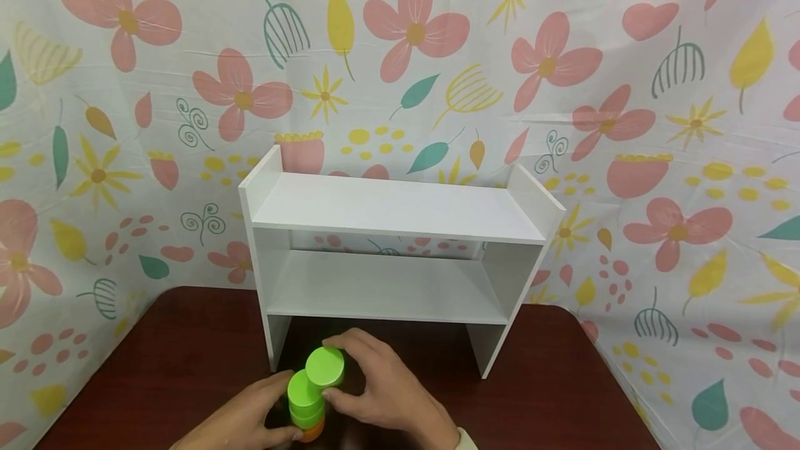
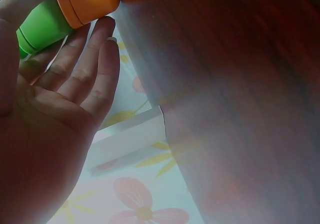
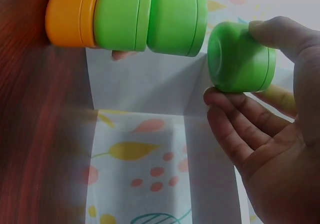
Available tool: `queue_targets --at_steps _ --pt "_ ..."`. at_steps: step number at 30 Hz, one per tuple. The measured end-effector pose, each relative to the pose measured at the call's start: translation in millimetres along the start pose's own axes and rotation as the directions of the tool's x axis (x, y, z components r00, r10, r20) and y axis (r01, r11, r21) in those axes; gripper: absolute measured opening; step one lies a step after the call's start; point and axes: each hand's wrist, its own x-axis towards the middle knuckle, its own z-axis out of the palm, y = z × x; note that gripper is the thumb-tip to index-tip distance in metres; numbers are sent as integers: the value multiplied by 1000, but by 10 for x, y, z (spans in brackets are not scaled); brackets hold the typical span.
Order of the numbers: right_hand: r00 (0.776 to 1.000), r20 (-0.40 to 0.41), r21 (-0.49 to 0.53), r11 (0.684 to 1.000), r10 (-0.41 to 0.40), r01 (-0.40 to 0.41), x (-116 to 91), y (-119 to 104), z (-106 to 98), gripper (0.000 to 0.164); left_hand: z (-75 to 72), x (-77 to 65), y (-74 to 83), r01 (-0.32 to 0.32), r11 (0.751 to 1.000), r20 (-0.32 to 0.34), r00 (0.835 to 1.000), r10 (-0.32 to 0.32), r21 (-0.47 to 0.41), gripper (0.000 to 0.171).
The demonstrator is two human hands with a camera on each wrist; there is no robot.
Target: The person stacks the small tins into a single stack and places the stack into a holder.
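Observation:
A stack of small round lidded jars stands on the dark table, an orange jar (image 3: 72, 16) at the bottom with two green jars (image 3: 122, 17) above it. My left hand (image 1: 246, 414) holds the stack from the left, thumb on the near side and fingers on the far side. My right hand (image 1: 387, 386) grips another green jar (image 1: 325, 367) between thumb and fingers. In the right wrist view this held jar is tilted and apart from the top of the stack, with its hollowed base facing the stack.
Behind the hands stands a white two-tier shelf (image 1: 394, 207) with raised side panels. The dark red wooden table (image 1: 550, 380) extends to both sides of it. A white curtain (image 1: 437, 110) with flowers and leaves hangs behind.

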Motion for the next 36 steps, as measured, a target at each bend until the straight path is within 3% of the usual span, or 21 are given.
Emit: queue_targets --at_steps 29,36 --pt "1000 0 -7 999 -31 31 102 -58 55 52 -10 14 0 -3 1000 12 1000 3 -15 65" --pt "1000 6 36 999 -15 14 130 -58 74 53 -6 6 -6 -4 1000 7 1000 4 -13 64"
